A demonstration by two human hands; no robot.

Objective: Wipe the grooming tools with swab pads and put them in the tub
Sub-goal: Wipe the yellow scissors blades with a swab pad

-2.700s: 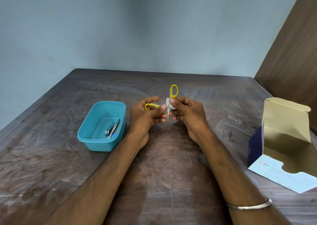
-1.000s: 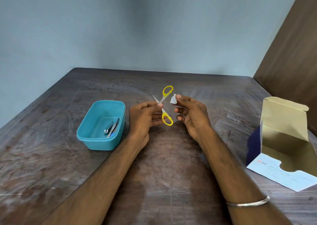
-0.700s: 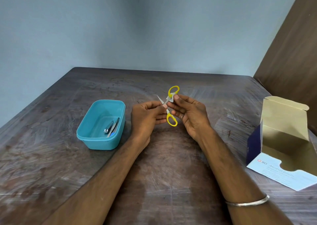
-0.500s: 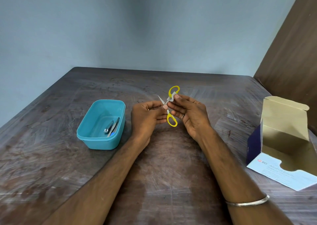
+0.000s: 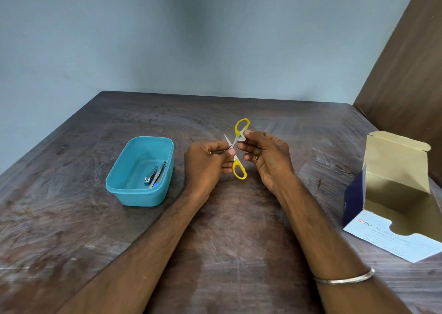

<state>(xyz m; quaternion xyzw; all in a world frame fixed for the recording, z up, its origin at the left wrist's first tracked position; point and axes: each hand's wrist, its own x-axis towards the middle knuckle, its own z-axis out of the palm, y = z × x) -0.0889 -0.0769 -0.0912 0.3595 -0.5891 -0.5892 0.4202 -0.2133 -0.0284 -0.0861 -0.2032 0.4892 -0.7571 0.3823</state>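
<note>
Yellow-handled small steel scissors (image 5: 235, 146) (blades spread open) hung above the table, right of the turquoise plastic tub (image 5: 134, 189): left hand (image 5: 205, 165) pinching their pivot, right hand (image 5: 265, 155) pinching a white swab pad (image 5: 241, 137) against the far handle.

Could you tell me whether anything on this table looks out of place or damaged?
Nothing stands out: the tub sits upright with tools inside, the swab box lies open, and both hands hold the scissors mid-wipe.

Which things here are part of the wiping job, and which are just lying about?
In the job:
scissors, held by the left hand
swab pad, pinched by the right hand
tub
nail clipper and file in it
swab box

Lying about:
table only
</note>
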